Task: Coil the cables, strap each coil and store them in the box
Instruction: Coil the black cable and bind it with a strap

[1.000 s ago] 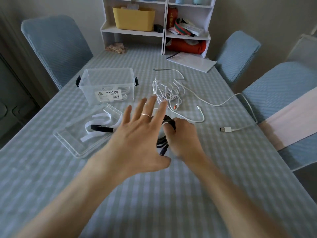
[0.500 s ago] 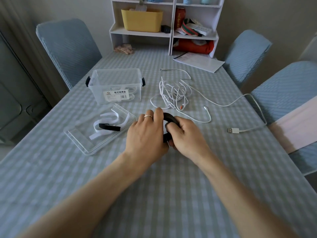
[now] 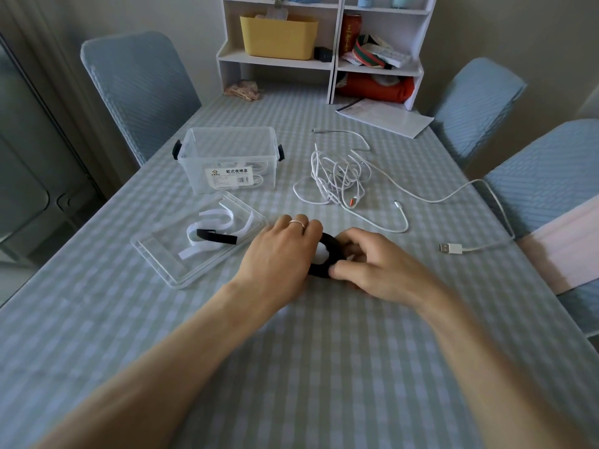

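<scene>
Hands meet over a black cable coil [image 3: 329,251] on the table [image 3: 324,367], near its middle. Left hand [image 3: 280,254] lies palm down, fingers curled over the coil's left side; right hand [image 3: 372,265] pinches its right edge between thumb and fingers. Box [image 3: 227,160] stands far left, loose white cables [image 3: 340,176] beyond

Clear storage box [image 3: 228,158], far left of my hands: white label [image 3: 229,176] on near wall, I read "欧式收纳盒" beside small house logo; barcode below, digits too small. Red can [image 3: 351,32] on far shelf: print unreadable. Paper [image 3: 384,117]: illegible.
</scene>
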Tool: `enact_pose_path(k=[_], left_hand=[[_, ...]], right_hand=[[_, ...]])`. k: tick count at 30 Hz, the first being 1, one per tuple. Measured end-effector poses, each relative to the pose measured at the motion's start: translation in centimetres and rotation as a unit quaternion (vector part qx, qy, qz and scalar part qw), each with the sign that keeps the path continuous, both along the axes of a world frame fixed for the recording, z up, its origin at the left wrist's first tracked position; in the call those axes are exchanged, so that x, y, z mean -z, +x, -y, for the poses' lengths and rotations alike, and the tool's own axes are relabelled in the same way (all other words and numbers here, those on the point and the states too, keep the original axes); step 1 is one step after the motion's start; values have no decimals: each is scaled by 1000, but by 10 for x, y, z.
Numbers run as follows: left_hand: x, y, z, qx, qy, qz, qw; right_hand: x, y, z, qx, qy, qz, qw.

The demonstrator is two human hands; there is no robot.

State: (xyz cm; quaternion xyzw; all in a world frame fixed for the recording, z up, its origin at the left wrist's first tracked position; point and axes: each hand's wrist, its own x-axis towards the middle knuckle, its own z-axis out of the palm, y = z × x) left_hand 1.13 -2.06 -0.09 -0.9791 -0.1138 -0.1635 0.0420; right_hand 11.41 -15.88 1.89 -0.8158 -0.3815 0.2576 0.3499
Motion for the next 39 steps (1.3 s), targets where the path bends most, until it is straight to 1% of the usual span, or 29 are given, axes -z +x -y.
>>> enact_pose_path(k=[2, 3, 5, 6, 8, 10, 12, 14, 16, 19, 21, 23, 26, 29, 34, 37, 39], left_hand=[[3, 4, 0, 17, 2, 20, 1000], [5, 5, 2, 23, 0, 24, 999], [5, 5, 7, 30, 2, 24, 999], [5, 5, 10, 27, -4, 17, 999], [2, 1, 14, 15, -38, 0, 999], [1, -2, 13, 4, -54, -5, 998], [0, -3, 14, -14, -20, 0, 1000], [1, -5, 18, -64, 19, 6, 998], [3, -7, 23, -106, 34, 32, 993], [5, -10, 30, -103, 48, 73, 991], [5, -9, 30, -100, 61, 83, 990], [3, -7, 27, -96, 63, 77, 990], [2, -7, 24, -80, 54, 45, 994], [2, -8, 25, -54, 55, 45, 996], [5, -11, 29, 2, 57, 61, 997], [4, -8, 29, -13, 35, 29, 999], [-3, -6, 31, -52, 19, -18, 998]], right_hand=[[-3, -7, -1, -39, -34, 61, 997], [-2, -12, -3, -43, -44, 113, 992], [3, -21, -8, -20, -37, 232, 972], [5, -25, -11, -4, -33, 278, 960], [9, -28, -14, 9, -40, 338, 940], [10, -28, -16, 6, -52, 374, 926], [12, -28, -18, 9, -44, 386, 922], [14, -29, -19, 3, -36, 390, 920], [14, -29, -18, -7, -32, 391, 920], [11, -27, -14, -10, -13, 388, 921], [12, -25, -12, -10, 0, 395, 919], [14, -25, -12, -17, -11, 407, 913], [13, -23, -13, -14, -36, 431, 902], [14, -25, -15, -3, -59, 456, 888], [17, -24, -14, -14, -37, 444, 895], [16, -16, -10, -18, -10, 449, 893], [20, -13, -13, -12, -9, 482, 876]])
